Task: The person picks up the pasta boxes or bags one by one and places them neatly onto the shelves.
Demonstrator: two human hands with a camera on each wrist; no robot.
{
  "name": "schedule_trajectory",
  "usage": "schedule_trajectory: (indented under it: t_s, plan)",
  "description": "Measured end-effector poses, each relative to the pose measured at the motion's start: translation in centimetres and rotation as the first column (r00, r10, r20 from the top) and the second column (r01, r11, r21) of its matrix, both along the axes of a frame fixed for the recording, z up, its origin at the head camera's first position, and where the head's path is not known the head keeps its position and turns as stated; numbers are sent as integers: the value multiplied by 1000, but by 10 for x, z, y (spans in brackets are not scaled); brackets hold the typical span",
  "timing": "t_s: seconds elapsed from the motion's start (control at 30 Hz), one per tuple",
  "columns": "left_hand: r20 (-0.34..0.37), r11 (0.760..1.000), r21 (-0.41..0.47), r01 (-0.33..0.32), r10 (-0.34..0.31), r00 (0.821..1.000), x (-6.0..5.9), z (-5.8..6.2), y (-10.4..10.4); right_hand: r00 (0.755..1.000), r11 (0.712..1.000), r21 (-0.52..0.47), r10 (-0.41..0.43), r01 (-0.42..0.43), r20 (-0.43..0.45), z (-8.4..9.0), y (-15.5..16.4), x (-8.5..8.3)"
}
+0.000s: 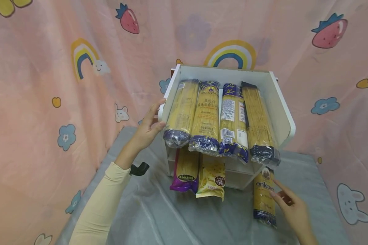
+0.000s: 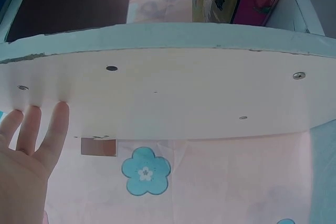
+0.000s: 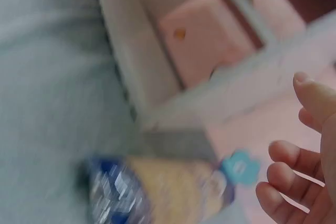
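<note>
A white shelf rack (image 1: pixel 282 115) stands on the table, its tilted upper tier bearing several clear-wrapped spaghetti packs (image 1: pixel 204 115). My left hand (image 1: pixel 145 131) rests at the rack's left side; in the left wrist view its straight fingertips touch the white side panel (image 2: pixel 184 93). On the right, a yellow-and-blue spaghetti pack (image 1: pixel 263 199) marked "ankara" lies beside the rack on the cloth. My right hand (image 1: pixel 294 209) is right next to that pack, thumb near its edge. In the right wrist view, loosely bent fingers (image 3: pixel 286 174) hold nothing and appear apart from the blurred pack (image 3: pixel 168 187).
Below, a purple-ended noodle pack (image 1: pixel 186 170) and a yellow pasta bag (image 1: pixel 211 177) jut from the lower tier. Grey cloth (image 1: pixel 159 217) covers the table. A pink patterned curtain (image 1: pixel 147 68) hangs behind and at both sides.
</note>
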State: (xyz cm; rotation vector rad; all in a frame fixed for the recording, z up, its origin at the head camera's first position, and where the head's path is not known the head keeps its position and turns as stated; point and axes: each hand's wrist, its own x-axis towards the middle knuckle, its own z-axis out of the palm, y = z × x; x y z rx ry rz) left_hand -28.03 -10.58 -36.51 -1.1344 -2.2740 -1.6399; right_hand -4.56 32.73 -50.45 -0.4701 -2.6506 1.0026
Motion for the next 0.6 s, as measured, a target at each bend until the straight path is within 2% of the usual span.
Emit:
schedule_trajectory:
  t_s: [0.13, 0.3, 0.47, 0.6]
  plan:
    - [0, 1000, 2, 2, -2, 1000, -1, -1, 0, 997, 997, 75, -2, -4, 77, -23, 21, 3]
    - [-4, 1000, 5, 5, -5, 1000, 0, 0, 1, 981, 998, 51, 25, -36, 192, -49, 38, 6]
    - [-1, 1000, 12, 2, -2, 1000, 1, 0, 2, 942, 996, -34, 88, -82, 323, -68, 43, 4]
    - [-3, 1000, 13, 1, -1, 1000, 1, 0, 2, 897, 992, 0, 114, -126, 427, -76, 41, -1]
